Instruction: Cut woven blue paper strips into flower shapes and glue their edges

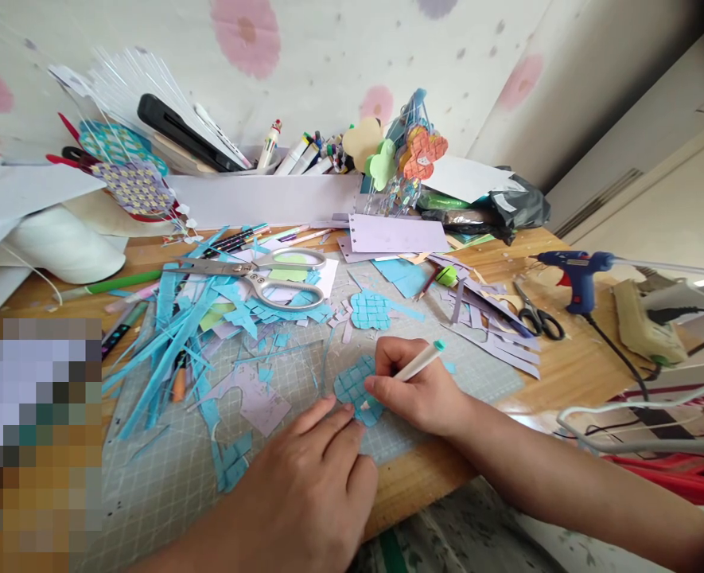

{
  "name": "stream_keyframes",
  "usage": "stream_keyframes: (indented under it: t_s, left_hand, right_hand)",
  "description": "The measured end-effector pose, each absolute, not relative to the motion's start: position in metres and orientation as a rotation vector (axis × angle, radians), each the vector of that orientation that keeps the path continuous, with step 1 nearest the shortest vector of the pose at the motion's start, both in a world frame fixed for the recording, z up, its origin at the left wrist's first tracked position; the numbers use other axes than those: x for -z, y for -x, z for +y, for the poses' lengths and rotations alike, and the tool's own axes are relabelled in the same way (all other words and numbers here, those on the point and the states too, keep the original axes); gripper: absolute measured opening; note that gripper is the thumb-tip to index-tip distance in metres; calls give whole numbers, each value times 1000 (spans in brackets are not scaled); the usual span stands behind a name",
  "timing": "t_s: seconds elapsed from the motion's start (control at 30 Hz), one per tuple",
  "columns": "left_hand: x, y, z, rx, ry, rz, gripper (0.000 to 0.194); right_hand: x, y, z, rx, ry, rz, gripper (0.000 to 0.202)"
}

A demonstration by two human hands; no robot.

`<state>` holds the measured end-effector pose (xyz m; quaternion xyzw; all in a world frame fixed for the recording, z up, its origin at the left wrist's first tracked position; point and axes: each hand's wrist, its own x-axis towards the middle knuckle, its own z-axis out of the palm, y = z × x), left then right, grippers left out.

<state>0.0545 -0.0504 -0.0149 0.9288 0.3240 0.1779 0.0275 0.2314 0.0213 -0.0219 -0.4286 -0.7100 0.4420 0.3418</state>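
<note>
My right hand (pixel 417 390) grips a white marker pen (pixel 418 362) with a green end, its tip down at a blue woven paper shape (pixel 348 382) that looks like a flower. My left hand (pixel 321 469) lies flat, fingers stretched out, fingertips at the lower left edge of that shape. A second, smaller blue woven piece (pixel 371 309) rests just beyond on the grey cutting mat (pixel 166 485). Left of my hands is a purple paper offcut (pixel 262 402) with a curved cut-out. Part of the shape is hidden under my right hand.
Large silver scissors (pixel 285 296) lie on blue paper strips (pixel 164 334). Small black-handled scissors (pixel 539 314), a blue glue gun (pixel 578 274) and a power strip (pixel 643 322) sit at right. Markers (pixel 304 155) and hanging paper flowers (pixel 423 151) stand at the back.
</note>
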Motion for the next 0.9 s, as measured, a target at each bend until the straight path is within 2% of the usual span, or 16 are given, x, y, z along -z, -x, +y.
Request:
stream_keyframes:
  t_s: [0.37, 0.9]
  left_hand:
    - [12, -55, -53, -511, -2860, 1004, 15]
    - [15, -55, -52, -484, -2851, 1027, 16]
  right_hand:
    - [26, -232, 20, -1051, 1135, -1933, 20]
    - [24, -232, 22, -1090, 1155, -1884, 21]
